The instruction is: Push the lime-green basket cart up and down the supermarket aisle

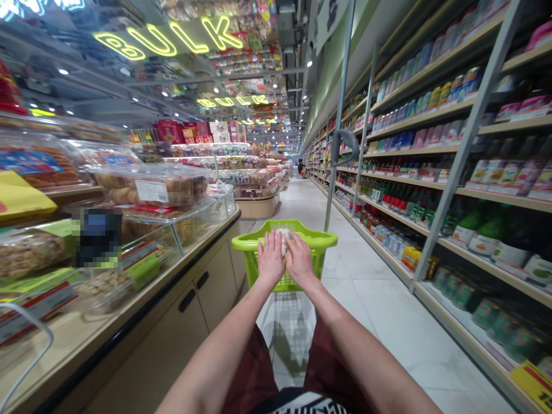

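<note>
Both my hands are over the near side of a bright green plastic basket (319,241). My left hand (271,259) lies with its fingers stretched out flat, pointing forward. Beside it my right hand (299,259) slants inward, its fingers extended and a ring on one of them. A small white thing (283,232) shows between and under the fingers of both hands; its kind cannot be made out. The hands nearly meet at the thumbs. Part of the basket's near rim is hidden behind them.
On the left runs a counter (172,310) with clear boxes of baked goods (161,187). Shelves (435,241) of bottles and cans line the right. A metal pole (340,109) with a grey hook rises beyond the basket. The tiled aisle (297,195) stretches ahead.
</note>
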{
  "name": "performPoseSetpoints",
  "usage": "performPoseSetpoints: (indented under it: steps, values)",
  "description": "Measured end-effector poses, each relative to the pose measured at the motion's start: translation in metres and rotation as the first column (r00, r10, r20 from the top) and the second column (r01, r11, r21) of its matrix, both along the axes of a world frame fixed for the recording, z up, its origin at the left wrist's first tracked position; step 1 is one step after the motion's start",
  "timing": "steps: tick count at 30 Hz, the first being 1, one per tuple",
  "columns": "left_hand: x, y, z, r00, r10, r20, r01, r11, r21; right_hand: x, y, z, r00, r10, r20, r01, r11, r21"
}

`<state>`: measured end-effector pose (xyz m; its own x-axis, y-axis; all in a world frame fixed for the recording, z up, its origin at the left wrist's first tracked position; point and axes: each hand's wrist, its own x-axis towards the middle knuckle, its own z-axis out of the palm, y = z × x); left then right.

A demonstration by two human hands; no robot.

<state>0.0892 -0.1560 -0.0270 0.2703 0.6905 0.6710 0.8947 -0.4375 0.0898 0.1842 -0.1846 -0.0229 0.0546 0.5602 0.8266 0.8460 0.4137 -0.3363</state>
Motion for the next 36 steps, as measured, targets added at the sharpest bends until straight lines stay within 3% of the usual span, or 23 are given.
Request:
performPoseSetpoints:
  steps: [8,14,20,25,31,36]
  values:
    - [0.013,-0.007,0.002,0.999,-0.039,-0.001,0.039,0.996,-0.079,0.004,-0.003,-0.013,0.999,-0.03,0.035,0.031,0.999,-0.027]
    - [-0.025,-0.004,-0.003,1.0,0.012,-0.011,-0.013,0.999,-0.036,-0.006,-0.002,-0.001,0.986,-0.118,0.12,0.133,0.983,-0.124]
    - [-0.052,0.002,-0.006,0.989,0.074,-0.129,-0.08,0.996,-0.042,-0.026,0.016,0.004,0.972,-0.154,0.179,0.176,0.978,-0.115]
    - [-0.05,0.0,-0.005,0.991,0.066,-0.12,-0.07,0.997,-0.036,0.0,0.018,-0.014,0.954,-0.161,0.252,0.174,0.984,-0.031]
    - [-0.043,-0.003,-0.006,0.994,0.054,-0.095,-0.061,0.995,-0.073,0.05,0.004,-0.024,0.935,-0.322,0.151,0.32,0.947,0.037]
    - [-0.038,-0.004,-0.007,0.993,0.064,-0.096,-0.071,0.995,-0.068,0.034,0.005,-0.02,0.954,-0.255,0.158,0.251,0.967,0.044]
